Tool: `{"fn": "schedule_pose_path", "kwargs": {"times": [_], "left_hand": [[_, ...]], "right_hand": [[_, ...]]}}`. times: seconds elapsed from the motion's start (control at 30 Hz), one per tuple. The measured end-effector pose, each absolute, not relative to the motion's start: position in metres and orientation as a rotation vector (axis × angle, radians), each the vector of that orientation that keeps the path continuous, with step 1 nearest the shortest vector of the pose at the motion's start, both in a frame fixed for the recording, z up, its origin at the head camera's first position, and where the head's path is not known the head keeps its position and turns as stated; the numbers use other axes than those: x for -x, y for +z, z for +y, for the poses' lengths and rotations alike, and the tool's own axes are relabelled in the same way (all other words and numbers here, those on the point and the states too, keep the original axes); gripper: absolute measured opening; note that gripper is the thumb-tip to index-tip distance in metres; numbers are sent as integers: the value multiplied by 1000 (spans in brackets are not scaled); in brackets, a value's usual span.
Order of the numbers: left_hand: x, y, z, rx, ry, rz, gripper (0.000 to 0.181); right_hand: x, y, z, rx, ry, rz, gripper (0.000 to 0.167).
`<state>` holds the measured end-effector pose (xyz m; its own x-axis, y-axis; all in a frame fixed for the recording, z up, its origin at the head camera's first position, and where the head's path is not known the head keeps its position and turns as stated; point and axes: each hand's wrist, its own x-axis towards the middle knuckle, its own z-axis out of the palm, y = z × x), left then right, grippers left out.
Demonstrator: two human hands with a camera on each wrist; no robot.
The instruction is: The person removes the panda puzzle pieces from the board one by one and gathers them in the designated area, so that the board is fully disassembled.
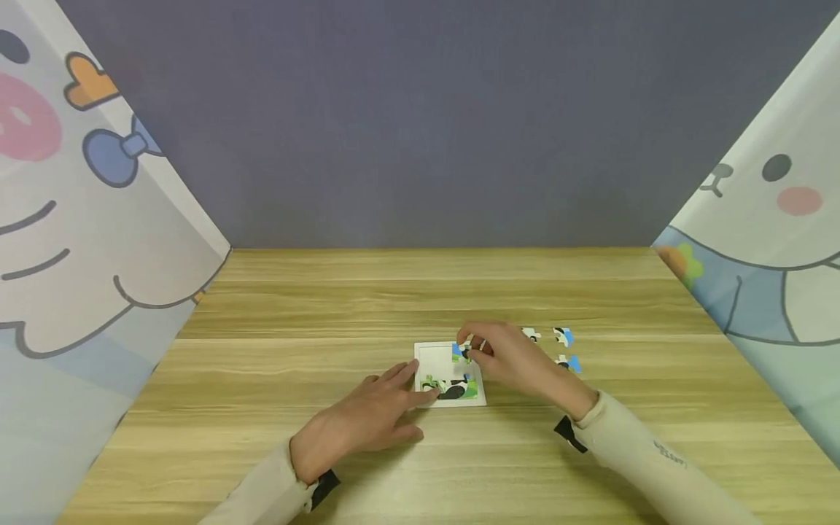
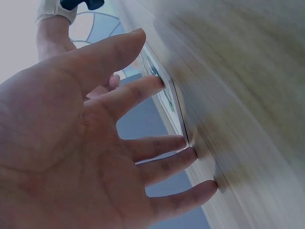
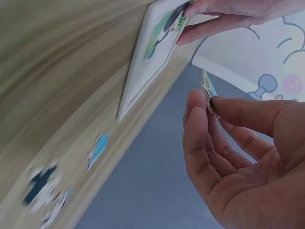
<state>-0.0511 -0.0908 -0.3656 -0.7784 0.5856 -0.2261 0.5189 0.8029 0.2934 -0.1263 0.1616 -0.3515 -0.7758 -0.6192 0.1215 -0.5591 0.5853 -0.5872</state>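
Over the white frame (image 1: 433,360), your right grip (image 1: 508,354) pinches one piece (image 1: 457,353); your left grip (image 1: 377,412) is spread. The bottom row (image 1: 454,391) looks done; loose pieces (image 1: 563,336) right of the frame are left.

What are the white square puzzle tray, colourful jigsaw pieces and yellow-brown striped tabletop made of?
White square puzzle tray: perhaps stiff cardboard or thin board, matte; its edges look thin and straight. Colourful jigsaw pieces: likely printed card, since they look flat and thin; the finish is unclear. Yellow-brown striped tabletop: wood or wood-look laminate, given its long grain bands, with a soft sheen.
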Motion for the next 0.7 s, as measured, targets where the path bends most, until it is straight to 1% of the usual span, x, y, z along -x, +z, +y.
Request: {"fn": "schedule_pose_path", "kwargs": {"times": [0.33, 0.7], "left_hand": [[51, -365, -94, -843, 346, 2668, 55], [51, -369, -94, -849, 399, 2663, 55]], "right_hand": [[111, -358, 206, 1001, -941, 2829, 21], [96, -365, 253, 851, -1056, 2852, 25]]}}
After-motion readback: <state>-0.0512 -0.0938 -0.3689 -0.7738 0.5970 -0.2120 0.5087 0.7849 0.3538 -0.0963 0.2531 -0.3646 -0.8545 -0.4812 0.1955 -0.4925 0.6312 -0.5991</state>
